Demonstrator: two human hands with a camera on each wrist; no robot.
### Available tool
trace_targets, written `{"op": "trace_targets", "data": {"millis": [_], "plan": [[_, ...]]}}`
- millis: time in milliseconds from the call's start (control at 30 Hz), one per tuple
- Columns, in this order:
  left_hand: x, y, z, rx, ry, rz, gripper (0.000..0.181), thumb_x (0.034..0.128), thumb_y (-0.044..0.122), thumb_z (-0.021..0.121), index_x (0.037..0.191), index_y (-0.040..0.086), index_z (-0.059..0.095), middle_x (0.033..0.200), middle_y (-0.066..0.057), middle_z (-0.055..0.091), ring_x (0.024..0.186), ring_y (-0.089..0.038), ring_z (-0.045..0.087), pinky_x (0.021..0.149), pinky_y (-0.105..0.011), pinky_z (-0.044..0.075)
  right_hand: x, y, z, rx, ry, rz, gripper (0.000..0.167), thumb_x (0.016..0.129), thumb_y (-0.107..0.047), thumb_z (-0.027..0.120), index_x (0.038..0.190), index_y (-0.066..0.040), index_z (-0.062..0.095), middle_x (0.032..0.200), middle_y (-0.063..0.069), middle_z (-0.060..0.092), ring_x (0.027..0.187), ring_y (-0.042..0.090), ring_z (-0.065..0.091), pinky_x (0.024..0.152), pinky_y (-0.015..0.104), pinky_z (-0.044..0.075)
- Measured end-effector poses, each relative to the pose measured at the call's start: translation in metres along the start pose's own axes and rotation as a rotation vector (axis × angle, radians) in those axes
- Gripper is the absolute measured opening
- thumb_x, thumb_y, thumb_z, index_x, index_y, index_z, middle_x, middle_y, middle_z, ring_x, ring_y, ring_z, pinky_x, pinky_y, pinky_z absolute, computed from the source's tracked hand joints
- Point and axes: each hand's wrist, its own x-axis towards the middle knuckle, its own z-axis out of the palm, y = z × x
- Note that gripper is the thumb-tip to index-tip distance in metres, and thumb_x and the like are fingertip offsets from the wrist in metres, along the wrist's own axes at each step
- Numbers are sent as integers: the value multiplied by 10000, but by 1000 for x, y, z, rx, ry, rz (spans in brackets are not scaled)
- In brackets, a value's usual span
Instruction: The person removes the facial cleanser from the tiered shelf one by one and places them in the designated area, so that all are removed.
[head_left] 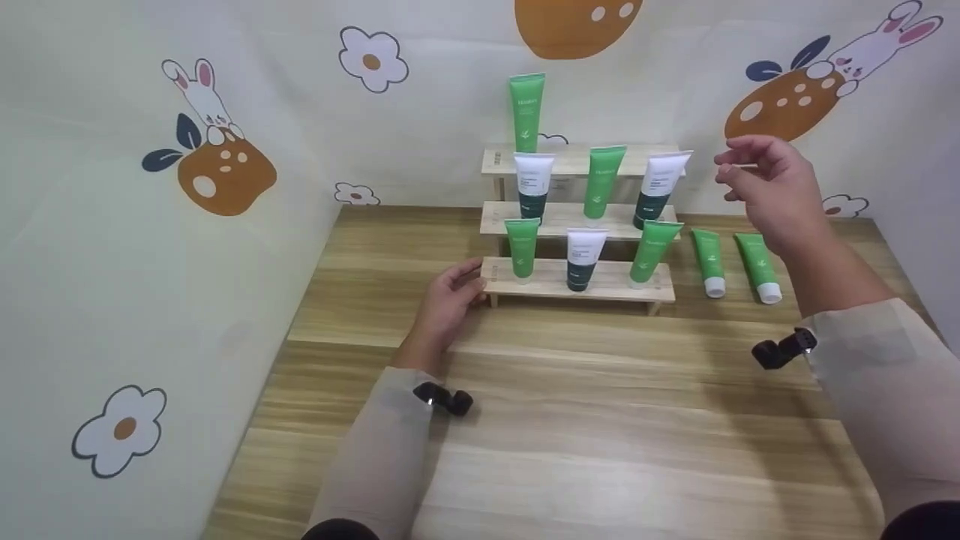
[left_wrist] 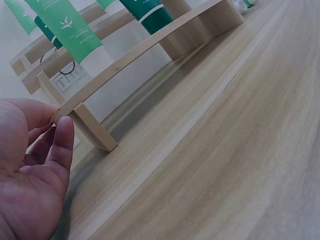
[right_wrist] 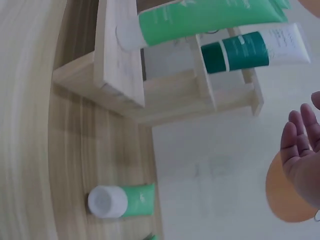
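My left hand (head_left: 442, 304) grips the left end of the lowest board on a three-step wooden display stand (head_left: 549, 283); in the left wrist view its thumb and fingers (left_wrist: 62, 137) pinch the board's corner. Squeeze tubes stand cap-down on the steps. A green tube (head_left: 527, 112) is at the top left. The middle step bears a green tube (head_left: 604, 184) between two white-and-dark-green ones (head_left: 535, 180). On the bottom, a white-and-dark-green tube (head_left: 585, 255) stands between two green ones (head_left: 523, 251). My right hand (head_left: 784, 191), fingers loosely bent and holding nothing, hovers right of the stand.
Two green tubes with white caps (head_left: 709, 262) lie on the wood-grain table (head_left: 600, 420) right of the stand, below my right hand. A printed backdrop (head_left: 435, 120) with rabbits and flowers rises behind the stand and along the left.
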Motion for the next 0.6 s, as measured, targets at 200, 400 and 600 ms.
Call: {"op": "trace_targets", "data": {"millis": [200, 400, 600], "plan": [[0, 1, 0, 12, 2, -12, 442, 1017, 35, 686, 1456, 47, 632, 1480, -134, 657, 1145, -183, 689, 904, -259, 627, -7, -21, 6, 167, 8, -130, 330, 1018, -141, 723, 1342, -119, 664, 1188, 22, 718, 1035, 164, 685, 790, 166, 594], [1, 1, 0, 47, 9, -20, 441, 1014, 52, 694, 1451, 74, 642, 1470, -110, 669, 1130, -178, 697, 906, -263, 629, -6, -42, 14, 228, -34, -174, 322, 1005, -123, 741, 1320, -104, 677, 1157, 36, 718, 1011, 169, 689, 777, 177, 592], [0, 1, 0, 37, 13, -9, 439, 1015, 21, 677, 1451, 52, 640, 1488, -134, 652, 1089, -166, 702, 885, -251, 634, -2, -61, 28, 230, -70, -211, 316, 1004, -130, 743, 1312, -101, 680, 1138, 52, 702, 1015, 186, 679, 780, 187, 590]]}}
